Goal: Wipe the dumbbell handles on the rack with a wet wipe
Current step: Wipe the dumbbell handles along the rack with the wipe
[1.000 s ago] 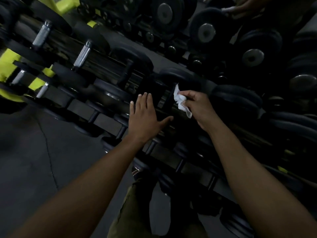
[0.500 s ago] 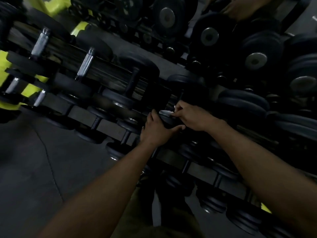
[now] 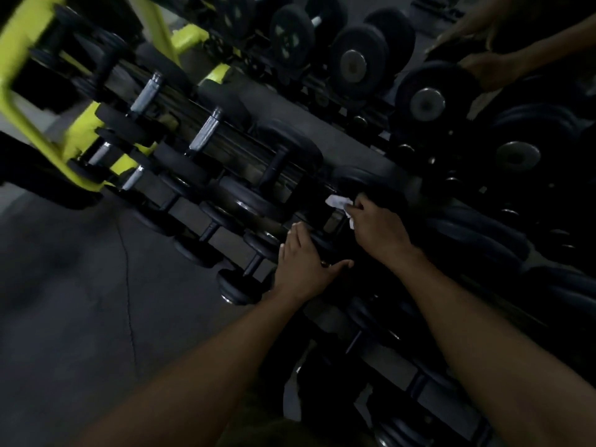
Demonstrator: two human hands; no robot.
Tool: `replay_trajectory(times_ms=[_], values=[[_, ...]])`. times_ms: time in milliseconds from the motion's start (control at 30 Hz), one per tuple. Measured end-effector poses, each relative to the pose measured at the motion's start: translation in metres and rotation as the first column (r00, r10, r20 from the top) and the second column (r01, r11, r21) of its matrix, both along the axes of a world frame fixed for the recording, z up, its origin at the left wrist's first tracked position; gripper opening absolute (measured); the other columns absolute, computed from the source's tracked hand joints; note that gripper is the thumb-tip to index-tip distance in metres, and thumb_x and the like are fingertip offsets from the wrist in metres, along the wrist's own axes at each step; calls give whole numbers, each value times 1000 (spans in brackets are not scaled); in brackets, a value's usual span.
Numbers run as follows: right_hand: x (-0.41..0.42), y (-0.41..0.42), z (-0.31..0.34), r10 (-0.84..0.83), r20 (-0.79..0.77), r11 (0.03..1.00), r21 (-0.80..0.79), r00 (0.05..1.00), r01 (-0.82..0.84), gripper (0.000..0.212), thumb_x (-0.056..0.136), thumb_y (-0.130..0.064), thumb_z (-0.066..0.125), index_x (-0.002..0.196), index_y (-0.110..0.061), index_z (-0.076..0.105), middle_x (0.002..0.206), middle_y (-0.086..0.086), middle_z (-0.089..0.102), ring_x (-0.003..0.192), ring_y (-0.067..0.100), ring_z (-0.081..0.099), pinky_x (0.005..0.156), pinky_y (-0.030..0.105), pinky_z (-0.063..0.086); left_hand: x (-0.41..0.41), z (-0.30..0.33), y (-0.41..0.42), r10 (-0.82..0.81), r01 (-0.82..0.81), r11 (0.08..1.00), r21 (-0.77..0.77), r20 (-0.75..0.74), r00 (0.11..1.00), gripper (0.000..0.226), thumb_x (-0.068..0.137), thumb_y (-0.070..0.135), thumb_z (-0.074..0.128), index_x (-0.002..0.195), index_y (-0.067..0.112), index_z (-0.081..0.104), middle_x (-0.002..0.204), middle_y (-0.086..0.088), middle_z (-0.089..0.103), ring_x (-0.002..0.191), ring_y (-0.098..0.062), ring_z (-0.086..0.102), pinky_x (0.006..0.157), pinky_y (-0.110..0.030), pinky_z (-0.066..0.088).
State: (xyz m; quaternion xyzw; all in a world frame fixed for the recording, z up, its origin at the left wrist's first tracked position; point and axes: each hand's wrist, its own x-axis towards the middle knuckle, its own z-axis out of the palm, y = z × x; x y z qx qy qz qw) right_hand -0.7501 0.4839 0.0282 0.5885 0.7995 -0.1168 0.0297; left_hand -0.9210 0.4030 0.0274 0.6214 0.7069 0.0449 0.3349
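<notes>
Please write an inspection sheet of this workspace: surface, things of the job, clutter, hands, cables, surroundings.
Surface: grey concrete floor with a thin crack.
Job's things: white wet wipe at a dark dumbbell handle on the dumbbell rack; dumbbells fill its tiers.
Clutter: nothing seen.
Hands: right hand pinches the wipe; left hand rests flat on the rack, fingers straight.
Cables: nothing seen.
Surroundings: yellow-green frame at left; another person's hands at top right; dim light, some blur.
</notes>
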Motion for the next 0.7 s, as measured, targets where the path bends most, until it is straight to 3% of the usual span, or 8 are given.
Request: replay_trajectory(times_ms=[133,267,300,367,500,567,700], values=[[0,-5,-8,94,-99,993,-57,991,-100,25,96,-27,52,120,-25,58,112,6,49,85,34,61,64,34,42,8,0,2,59,-61,998,-30,-40,997,142,65,88,62,160,6,-5,170,-11,0,157,-23,0,127,-45,7],[8,-9,-5,271,-156,944,-150,950,-294,22,97,-44,48,106,-26,59,104,2,59,87,27,59,73,40,49,6,2,1,36,-40,998,-53,-70,997,141,65,89,61,160,7,-4,170,-9,0,157,-23,1,126,-48,9],[9,-9,-5,261,-162,948,-141,952,-284,23,95,-49,47,100,-27,56,97,0,60,82,26,59,70,40,48,7,4,2,36,-40,997,-63,-68,997,141,66,88,61,160,7,-5,170,-9,0,157,-23,1,126,-48,9],[9,-8,-8,217,-135,968,-95,967,-230,22,97,-44,46,109,-27,54,102,1,58,85,29,60,66,40,47,8,8,5,36,-41,996,-81,-64,997,141,66,87,63,160,7,-6,170,-8,-3,157,-22,0,126,-47,8],[5,-4,-9,-117,-198,993,-12,973,117,34,104,-40,32,122,-18,50,114,9,60,96,37,62,68,37,38,7,9,5,39,-43,991,-126,-38,999,142,67,86,64,160,9,-10,170,-6,-8,157,-21,-4,127,-47,5],[-3,-10,-10,-141,-184,990,-15,973,141,33,104,-36,32,126,-17,48,118,11,58,96,38,62,70,38,43,7,9,5,44,-48,991,-125,-38,998,142,66,87,64,160,9,-10,170,-5,-8,157,-20,-4,127,-47,5],[-6,-15,-13,-30,-240,992,-123,970,1,14,98,-35,43,105,-29,53,105,1,54,89,32,61,68,34,43,8,5,5,59,-63,992,-111,-33,998,143,65,87,65,160,9,-9,170,-6,-6,157,-20,-2,126,-51,8]])
